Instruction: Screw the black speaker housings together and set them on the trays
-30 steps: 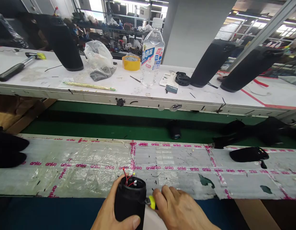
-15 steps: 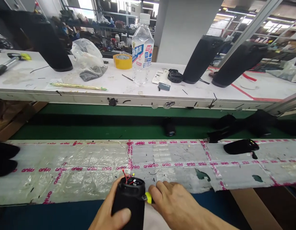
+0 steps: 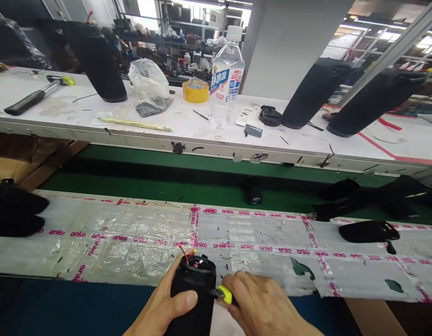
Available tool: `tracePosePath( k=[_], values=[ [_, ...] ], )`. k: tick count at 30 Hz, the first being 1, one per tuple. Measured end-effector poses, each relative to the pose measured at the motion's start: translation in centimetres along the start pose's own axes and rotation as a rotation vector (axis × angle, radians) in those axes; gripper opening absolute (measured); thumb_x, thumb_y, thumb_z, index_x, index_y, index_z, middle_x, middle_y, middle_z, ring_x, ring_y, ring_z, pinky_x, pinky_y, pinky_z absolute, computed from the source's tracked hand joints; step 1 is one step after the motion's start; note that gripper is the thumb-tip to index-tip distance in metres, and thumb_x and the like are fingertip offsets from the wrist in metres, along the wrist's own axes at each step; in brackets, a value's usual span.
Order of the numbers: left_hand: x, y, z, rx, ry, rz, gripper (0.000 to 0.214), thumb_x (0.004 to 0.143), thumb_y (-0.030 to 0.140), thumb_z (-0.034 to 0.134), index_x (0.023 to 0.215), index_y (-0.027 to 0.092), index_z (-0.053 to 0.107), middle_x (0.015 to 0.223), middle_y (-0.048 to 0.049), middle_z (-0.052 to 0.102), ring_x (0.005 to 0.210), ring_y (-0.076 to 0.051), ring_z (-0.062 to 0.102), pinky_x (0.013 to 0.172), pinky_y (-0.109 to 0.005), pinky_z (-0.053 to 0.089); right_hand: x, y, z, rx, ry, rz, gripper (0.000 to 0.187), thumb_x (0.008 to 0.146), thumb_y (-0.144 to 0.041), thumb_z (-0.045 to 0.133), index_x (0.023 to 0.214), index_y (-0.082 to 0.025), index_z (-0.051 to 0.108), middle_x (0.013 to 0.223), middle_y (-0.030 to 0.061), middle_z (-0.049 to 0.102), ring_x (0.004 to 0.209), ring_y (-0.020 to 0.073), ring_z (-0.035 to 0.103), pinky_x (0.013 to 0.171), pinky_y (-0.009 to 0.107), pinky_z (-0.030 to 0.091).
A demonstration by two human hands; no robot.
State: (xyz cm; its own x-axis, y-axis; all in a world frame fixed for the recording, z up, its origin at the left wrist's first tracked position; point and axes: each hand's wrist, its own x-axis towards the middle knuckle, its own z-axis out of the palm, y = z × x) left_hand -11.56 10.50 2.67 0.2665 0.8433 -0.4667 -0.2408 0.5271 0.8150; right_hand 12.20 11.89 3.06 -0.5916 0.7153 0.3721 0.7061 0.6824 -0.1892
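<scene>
My left hand (image 3: 172, 301) is wrapped round a black, fabric-covered speaker body (image 3: 193, 308), held upright at the bottom middle with its thumb across the front. The speaker's top is open, and thin red wires (image 3: 184, 253) with small connectors stick out of it. In my right hand (image 3: 260, 298) is a yellow-and-black utility knife (image 3: 226, 295). Its dark blade touches the right side of the speaker, just below the rim. My right fingers are closed round the handle, most of which is hidden.
A bench covered in taped plastic film (image 3: 132, 256) lies in front, with a black part (image 3: 370, 231) at right. On the white shelf (image 3: 188, 122) behind stand a water bottle (image 3: 226, 79), yellow tape (image 3: 195, 92), a plastic bag (image 3: 149, 86), a hammer (image 3: 37, 95) and several black cylinders (image 3: 316, 93).
The view has shifted left and tilted slightly. The knife has turned a little and stays against the speaker's side just below the rim. Both hands keep their holds.
</scene>
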Motion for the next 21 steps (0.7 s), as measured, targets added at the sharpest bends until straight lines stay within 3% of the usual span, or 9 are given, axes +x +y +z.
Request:
tracePosePath(
  k=[2, 7, 15, 21],
  values=[
    [0.1, 0.2, 0.2, 0.023, -0.048, 0.03, 0.086, 0.076, 0.053, 0.078, 0.148, 0.027, 0.041, 0.145, -0.0087, 0.061, 0.143, -0.037, 0.045, 0.119, -0.051, 0.036, 0.0, -0.3, 0.3, -0.048, -0.026, -0.036, 0.005, 0.104, -0.026, 0.046, 0.099, -0.024, 0.047, 0.072, -0.0043, 0.06, 0.055, 0.0168, 0.061, 0.047, 0.033, 0.034],
    [0.3, 0.5, 0.3, 0.13, -0.076, 0.101, 0.085, 0.073, 0.054, 0.08, 0.145, 0.027, 0.045, 0.135, -0.0064, 0.066, 0.136, -0.037, 0.051, 0.116, -0.048, 0.036, -0.2, -0.5, 0.7, -0.124, -0.059, -0.054, 0.035, 0.082, -0.025, 0.076, 0.1, -0.024, 0.047, 0.074, -0.0052, 0.06, 0.057, 0.0177, 0.062, 0.048, 0.033, 0.037],
    [0.1, 0.4, 0.1, 0.238, -0.059, 0.12, 0.09, 0.07, 0.058, 0.081, 0.145, 0.027, 0.043, 0.136, -0.0064, 0.065, 0.135, -0.037, 0.051, 0.115, -0.047, 0.037, -0.8, -0.2, 0.2, -0.181, -0.184, -0.097, 0.039, 0.082, -0.026, 0.078, 0.103, -0.024, 0.046, 0.078, -0.0043, 0.061, 0.059, 0.0191, 0.063, 0.048, 0.034, 0.04],
    [-0.3, -0.2, 0.4, 0.373, -0.013, 0.125, 0.09, 0.069, 0.057, 0.08, 0.145, 0.028, 0.041, 0.141, -0.0086, 0.061, 0.137, -0.039, 0.048, 0.117, -0.051, 0.033, -1.1, -0.5, -0.3, -0.252, -0.223, -0.15, 0.036, 0.082, -0.029, 0.078, 0.098, -0.023, 0.046, 0.073, -0.003, 0.061, 0.052, 0.0198, 0.06, 0.042, 0.037, 0.031]
  ],
)
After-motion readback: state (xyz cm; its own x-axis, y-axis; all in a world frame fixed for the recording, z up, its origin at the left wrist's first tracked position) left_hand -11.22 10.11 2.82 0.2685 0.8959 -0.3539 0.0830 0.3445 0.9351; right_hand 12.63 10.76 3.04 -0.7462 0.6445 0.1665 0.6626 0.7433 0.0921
